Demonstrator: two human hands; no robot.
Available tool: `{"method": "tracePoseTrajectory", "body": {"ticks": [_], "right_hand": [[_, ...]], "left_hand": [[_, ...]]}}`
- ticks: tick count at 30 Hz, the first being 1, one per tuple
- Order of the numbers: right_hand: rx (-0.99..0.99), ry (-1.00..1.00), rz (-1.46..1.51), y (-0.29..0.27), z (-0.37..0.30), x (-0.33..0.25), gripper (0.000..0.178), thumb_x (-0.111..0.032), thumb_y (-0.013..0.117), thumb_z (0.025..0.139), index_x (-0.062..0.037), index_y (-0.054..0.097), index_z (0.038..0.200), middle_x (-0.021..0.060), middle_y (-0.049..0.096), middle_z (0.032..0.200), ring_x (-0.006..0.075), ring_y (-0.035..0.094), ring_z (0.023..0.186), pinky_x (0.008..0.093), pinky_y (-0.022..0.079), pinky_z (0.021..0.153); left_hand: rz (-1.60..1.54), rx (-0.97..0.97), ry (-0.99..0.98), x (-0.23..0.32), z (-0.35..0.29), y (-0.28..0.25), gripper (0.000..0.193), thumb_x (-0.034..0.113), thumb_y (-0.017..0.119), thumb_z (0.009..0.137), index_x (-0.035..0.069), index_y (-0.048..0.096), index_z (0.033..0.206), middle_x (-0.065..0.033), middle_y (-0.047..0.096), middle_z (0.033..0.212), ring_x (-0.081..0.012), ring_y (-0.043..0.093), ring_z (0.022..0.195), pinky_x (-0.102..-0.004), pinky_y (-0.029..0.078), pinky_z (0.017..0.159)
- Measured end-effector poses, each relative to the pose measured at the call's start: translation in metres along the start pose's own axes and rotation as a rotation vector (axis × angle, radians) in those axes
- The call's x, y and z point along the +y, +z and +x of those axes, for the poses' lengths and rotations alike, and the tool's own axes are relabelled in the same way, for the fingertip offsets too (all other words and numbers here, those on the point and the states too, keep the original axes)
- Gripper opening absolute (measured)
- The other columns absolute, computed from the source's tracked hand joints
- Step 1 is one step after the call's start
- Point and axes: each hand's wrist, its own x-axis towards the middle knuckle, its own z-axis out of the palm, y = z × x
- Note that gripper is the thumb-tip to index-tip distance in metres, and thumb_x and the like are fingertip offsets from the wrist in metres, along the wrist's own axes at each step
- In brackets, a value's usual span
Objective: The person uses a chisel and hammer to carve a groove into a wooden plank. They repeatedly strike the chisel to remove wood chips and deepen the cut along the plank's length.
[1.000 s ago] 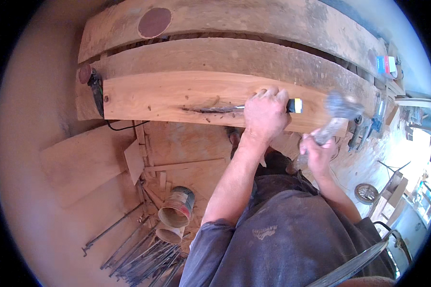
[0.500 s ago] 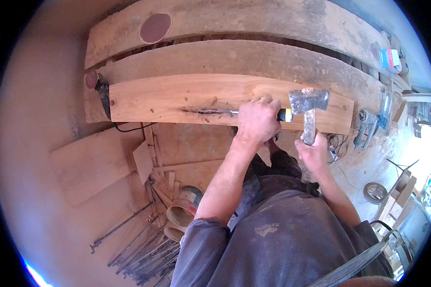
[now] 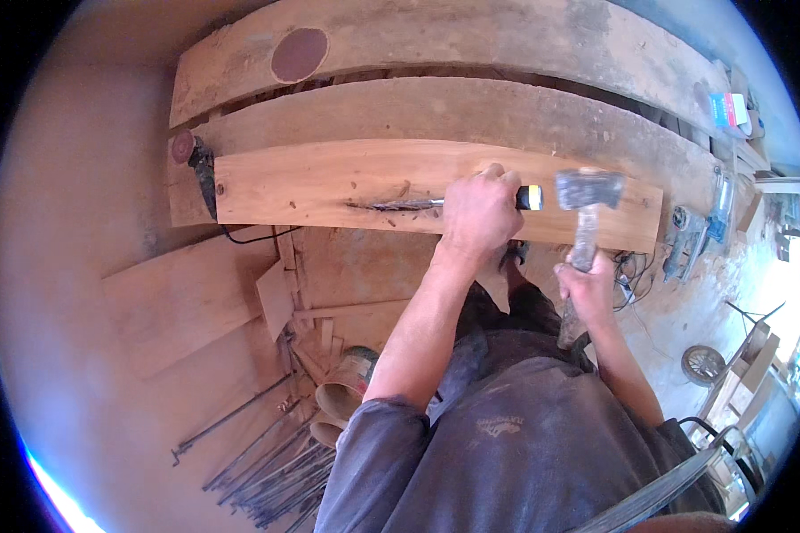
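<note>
A wooden plank (image 3: 302, 182) lies along the near side of the bench, with a dark, splintered hollow (image 3: 382, 206) in it and several wood chips about. My left hand (image 3: 482, 209) is wrapped round the handle of a chisel (image 3: 431, 203), whose blade lies low over the plank and points left into the hollow. The black and yellow handle end sticks out on the right of the fist. My right hand (image 3: 588, 282) grips the wooden shaft of a hatchet (image 3: 588, 188). Its blurred metal head is right of the chisel's handle end, apart from it.
An angle grinder (image 3: 203, 173) with a cord rests at the plank's left end. On the bench (image 3: 400, 107) is a round sanding disc (image 3: 300, 55). A power tool (image 3: 684, 240) lies at the right. Metal clamps (image 3: 276, 480) and buckets (image 3: 342, 391) stand below left.
The hatchet head has moved a little right, away from the chisel's handle end. My left hand keeps its hold on the chisel. The whole view has shifted slightly.
</note>
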Motion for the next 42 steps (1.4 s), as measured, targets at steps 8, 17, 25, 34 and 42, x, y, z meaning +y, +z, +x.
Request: {"method": "tracePoseTrajectory", "body": {"ticks": [8,17,25,34,42], "right_hand": [[0.054,0.062,-0.182,0.015,-0.007,0.020,0.014,-0.004,0.067,0.082,-0.0030,0.054,0.087,0.0018,0.057,0.066,0.0108,0.052,0.048,0.0294,0.041,0.044],[0.170,-0.035,0.189,0.019,-0.009,0.015,0.016,0.001,0.066,0.081,-0.0021,0.052,0.088,0.0029,0.055,0.064,0.0119,0.053,0.047,0.0289,0.041,0.043],[0.076,-0.007,0.150,0.006,0.005,0.003,0.015,0.002,0.065,0.084,-0.0018,0.053,0.091,0.0056,0.057,0.066,0.0137,0.053,0.048,0.0299,0.042,0.044],[0.068,-0.040,0.067,0.026,0.001,-0.008,0.014,-0.001,0.066,0.085,-0.0022,0.053,0.090,0.0050,0.057,0.068,0.0139,0.053,0.049,0.0323,0.043,0.045],[0.160,-0.097,0.312,0.026,-0.002,-0.020,0.013,0.000,0.065,0.086,-0.0021,0.053,0.090,0.0035,0.057,0.065,0.0109,0.053,0.049,0.0278,0.041,0.044]], "left_hand": [[0.023,-0.066,0.046,-0.001,-0.006,0.015,0.006,0.011,0.067,0.072,0.008,0.066,0.078,-0.0134,0.066,0.080,-0.0361,0.069,0.075,-0.0484,0.054,0.064],[0.016,-0.074,0.024,-0.005,-0.003,0.014,0.008,0.011,0.067,0.072,0.007,0.067,0.079,-0.0135,0.067,0.085,-0.0361,0.069,0.079,-0.0487,0.055,0.067],[0.029,0.004,-0.028,-0.003,-0.003,0.010,0.007,0.011,0.067,0.072,0.007,0.068,0.078,-0.0140,0.067,0.082,-0.0345,0.070,0.079,-0.0467,0.056,0.067],[-0.030,0.110,-0.084,-0.002,0.013,-0.007,0.010,0.008,0.068,0.068,0.008,0.064,0.078,-0.0119,0.066,0.082,-0.0373,0.067,0.075,-0.0482,0.052,0.062],[-0.044,0.108,-0.045,-0.003,0.007,-0.013,0.008,0.009,0.068,0.071,0.008,0.066,0.079,-0.0138,0.066,0.081,-0.0357,0.068,0.074,-0.0473,0.055,0.065]]}}
